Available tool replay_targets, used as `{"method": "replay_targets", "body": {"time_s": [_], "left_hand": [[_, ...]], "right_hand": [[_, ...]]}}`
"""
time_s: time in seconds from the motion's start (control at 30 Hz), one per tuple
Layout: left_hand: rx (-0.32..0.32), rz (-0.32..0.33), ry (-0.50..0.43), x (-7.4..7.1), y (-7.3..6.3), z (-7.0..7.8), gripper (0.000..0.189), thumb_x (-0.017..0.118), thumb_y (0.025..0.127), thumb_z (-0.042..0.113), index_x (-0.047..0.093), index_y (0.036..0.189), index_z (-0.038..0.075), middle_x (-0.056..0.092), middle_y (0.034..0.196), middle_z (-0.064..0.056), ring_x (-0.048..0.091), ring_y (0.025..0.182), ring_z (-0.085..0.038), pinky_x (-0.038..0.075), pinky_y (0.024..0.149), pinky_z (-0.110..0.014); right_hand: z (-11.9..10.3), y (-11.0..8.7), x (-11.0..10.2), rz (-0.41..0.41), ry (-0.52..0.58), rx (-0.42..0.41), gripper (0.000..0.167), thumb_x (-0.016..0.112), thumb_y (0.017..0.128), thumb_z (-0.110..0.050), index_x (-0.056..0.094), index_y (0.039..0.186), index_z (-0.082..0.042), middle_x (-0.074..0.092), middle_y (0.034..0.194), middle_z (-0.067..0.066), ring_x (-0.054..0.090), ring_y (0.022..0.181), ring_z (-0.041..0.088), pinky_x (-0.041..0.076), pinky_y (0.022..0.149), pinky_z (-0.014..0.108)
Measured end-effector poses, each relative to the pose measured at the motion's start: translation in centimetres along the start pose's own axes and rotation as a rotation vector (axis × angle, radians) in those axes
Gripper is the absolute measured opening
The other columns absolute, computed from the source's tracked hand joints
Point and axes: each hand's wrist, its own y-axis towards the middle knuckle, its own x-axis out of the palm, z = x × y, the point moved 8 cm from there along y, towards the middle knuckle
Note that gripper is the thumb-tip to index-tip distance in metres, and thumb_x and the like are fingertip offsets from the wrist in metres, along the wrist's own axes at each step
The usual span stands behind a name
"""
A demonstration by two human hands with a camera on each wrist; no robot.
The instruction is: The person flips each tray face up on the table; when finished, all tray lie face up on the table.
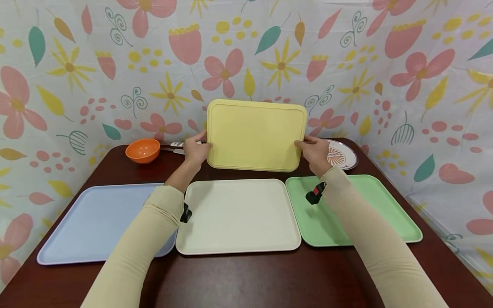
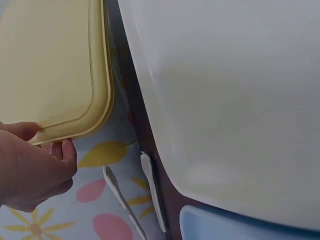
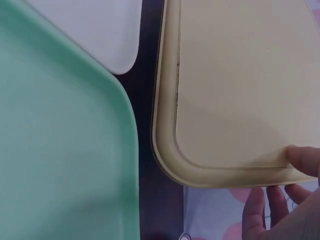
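Observation:
A yellow tray [image 1: 256, 134] stands tilted up at the back of the table, its broad flat face toward the head camera. My left hand [image 1: 195, 152] pinches its left edge, thumb on the face and fingers behind the rim. At the opposite edge my right hand [image 1: 315, 154] grips it the same way. The left wrist view shows the left thumb and curled fingers at the tray's rim [image 2: 104, 95]. In front of the yellow tray lies a white tray [image 1: 239, 216], flat on the table.
A blue tray [image 1: 92, 226] lies left of the white one, a green tray [image 1: 385, 209] right. An orange bowl [image 1: 142, 151] and white-handled utensils [image 1: 178, 144] sit at the back left. Behind my right hand is a patterned plate [image 1: 346, 155]. Flowered cloth [image 1: 285, 85] hangs behind the table.

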Motion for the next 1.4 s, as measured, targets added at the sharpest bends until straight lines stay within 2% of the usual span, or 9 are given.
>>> {"method": "replay_targets", "body": {"time_s": [0.13, 0.33, 0.47, 0.63, 0.73, 0.83, 0.97, 1.17, 1.4], "left_hand": [[0.010, -0.002, -0.051, 0.0, -0.2, 0.1, 0.056, 0.060, 0.091, -0.006, 0.055, 0.142, 0.015, 0.060, 0.130, -0.013, 0.063, 0.112, -0.027, 0.054, 0.085, -0.036], [0.057, 0.010, -0.093, -0.3, -0.1, 0.2, 0.054, 0.055, 0.091, -0.010, 0.054, 0.141, 0.011, 0.062, 0.134, -0.012, 0.059, 0.121, -0.022, 0.047, 0.075, -0.022], [0.067, 0.021, -0.067, -0.6, 0.0, 0.1, 0.055, 0.046, 0.093, -0.010, 0.056, 0.141, 0.016, 0.061, 0.136, -0.006, 0.060, 0.106, -0.011, 0.039, 0.067, -0.018], [0.052, -0.013, -0.127, -0.7, 0.0, 0.1, 0.045, 0.040, 0.102, 0.003, 0.057, 0.141, 0.016, 0.059, 0.139, -0.003, 0.061, 0.097, -0.007, 0.047, 0.075, -0.021], [0.028, -0.027, -0.188, -0.7, -0.1, 0.0, 0.040, 0.039, 0.105, 0.012, 0.057, 0.140, 0.013, 0.058, 0.140, -0.005, 0.061, 0.113, -0.017, 0.050, 0.086, -0.028], [-0.004, -0.009, -0.278, -0.9, 0.0, -0.1, 0.039, 0.039, 0.107, 0.020, 0.059, 0.138, 0.008, 0.059, 0.139, -0.007, 0.060, 0.119, -0.024, 0.051, 0.089, -0.031], [-0.043, 0.018, -0.369, -1.1, 0.2, -0.4, 0.039, 0.044, 0.105, 0.028, 0.061, 0.135, 0.008, 0.061, 0.136, -0.006, 0.064, 0.114, -0.022, 0.052, 0.082, -0.030], [-0.066, 0.008, -0.343, -1.2, 0.3, -0.8, 0.045, 0.052, 0.101, 0.043, 0.066, 0.128, 0.009, 0.065, 0.129, -0.006, 0.065, 0.102, -0.017, 0.048, 0.063, -0.021], [-0.093, 0.014, -0.387, -1.3, 0.3, -1.2, 0.042, 0.061, 0.097, 0.039, 0.065, 0.124, 0.006, 0.067, 0.110, -0.001, 0.065, 0.096, -0.018, 0.045, 0.054, -0.018]], "right_hand": [[-0.4, -0.3, 0.1, -0.019, 0.017, -0.013, 0.044, 0.071, 0.092, -0.016, 0.063, 0.134, -0.007, 0.065, 0.102, 0.003, 0.067, 0.096, 0.021, 0.053, 0.063, 0.018], [-0.4, -0.7, 0.4, -0.041, 0.020, -0.013, 0.043, 0.067, 0.096, -0.020, 0.061, 0.137, -0.012, 0.064, 0.130, 0.012, 0.066, 0.109, 0.023, 0.056, 0.070, 0.020], [-0.5, -0.8, 0.6, -0.034, 0.005, -0.021, 0.042, 0.067, 0.096, -0.023, 0.061, 0.137, -0.015, 0.064, 0.131, 0.011, 0.066, 0.106, 0.021, 0.057, 0.076, 0.028], [-0.7, -0.8, 0.9, -0.081, 0.001, -0.037, 0.043, 0.057, 0.101, -0.014, 0.054, 0.144, -0.017, 0.059, 0.139, 0.009, 0.062, 0.116, 0.026, 0.056, 0.087, 0.037], [-0.7, -0.8, 1.0, -0.111, 0.042, -0.014, 0.044, 0.044, 0.104, -0.007, 0.050, 0.146, -0.015, 0.054, 0.144, 0.007, 0.060, 0.119, 0.025, 0.057, 0.083, 0.031], [-0.5, -0.8, 0.9, -0.118, 0.141, 0.038, 0.039, 0.042, 0.105, -0.015, 0.058, 0.140, -0.013, 0.059, 0.138, 0.007, 0.063, 0.112, 0.022, 0.058, 0.074, 0.027], [-0.2, -0.8, 0.7, -0.138, 0.234, 0.087, 0.036, 0.044, 0.104, -0.031, 0.065, 0.126, -0.012, 0.065, 0.130, 0.008, 0.066, 0.102, 0.020, 0.058, 0.075, 0.030], [0.1, -0.8, 0.6, -0.215, 0.314, 0.119, 0.036, 0.043, 0.104, -0.042, 0.060, 0.124, -0.018, 0.054, 0.144, 0.007, 0.060, 0.110, 0.023, 0.051, 0.090, 0.037], [0.5, -0.8, 0.6, -0.230, 0.341, 0.163, 0.025, 0.055, 0.099, -0.034, 0.061, 0.113, -0.014, 0.069, 0.102, -0.005, 0.065, 0.095, 0.019, 0.055, 0.075, 0.029]]}}
